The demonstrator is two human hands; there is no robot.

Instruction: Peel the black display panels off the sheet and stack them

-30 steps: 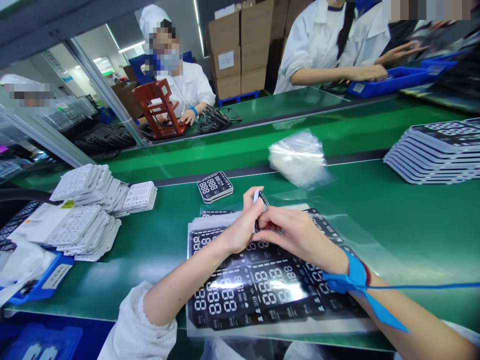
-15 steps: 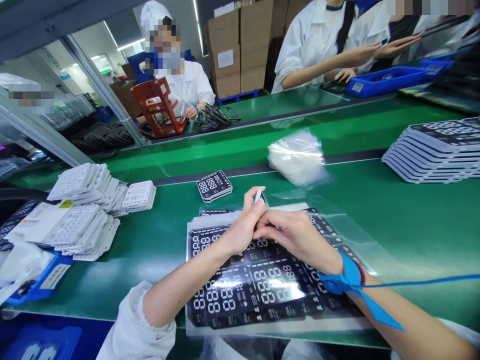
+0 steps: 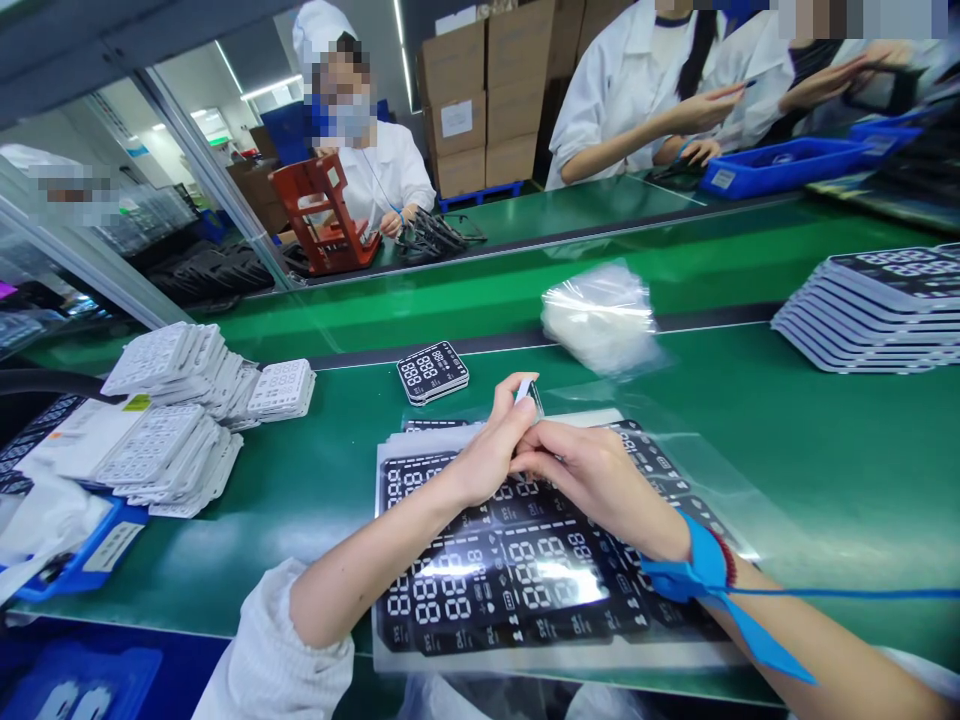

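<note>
- Person at the green conveyor bench has both forearms in close, and the left hand is pinching a small white-tipped piece upright between thumb and fingers, so the grip is narrow. Looks like a precise hold, kept up off the bench.
- The right hand is curled in tight against the left, fingertips meeting around the bottom of that piece. Can't tell if it's gripping or just steadying, since the fingers hide that bit.
- Both hands hover right over a sheet of black display panels lying under clear film, probably so the work stays over the sheet.
- A blue wrist strap with a cord runs off the right wrist, likely an antistatic thing for handling electronics.
- A small stack of black panels sits just past the sheet, within easy reach. White gridded panels are piled to the left, and a bigger black stack sits off to the right, handy from the seat.
</note>
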